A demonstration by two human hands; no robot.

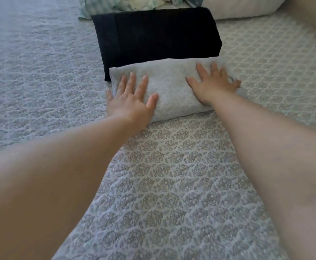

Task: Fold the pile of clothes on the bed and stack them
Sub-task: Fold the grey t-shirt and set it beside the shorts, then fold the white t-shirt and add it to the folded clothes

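Observation:
A folded light grey garment (169,87) lies on the bed in front of me. My left hand (132,96) presses flat on its left end, fingers straight and spread. My right hand (212,83) presses flat on its right end, fingers spread too. Just behind the grey piece lies a folded black garment (153,34), its near edge touching the grey one. A heap of unfolded pale green and white clothes (134,3) sits at the far edge, behind the black garment.
The bed is covered by a quilted bedspread (172,175) with a grey floral print. A white pillow (243,6) lies at the far right, next to the clothes heap.

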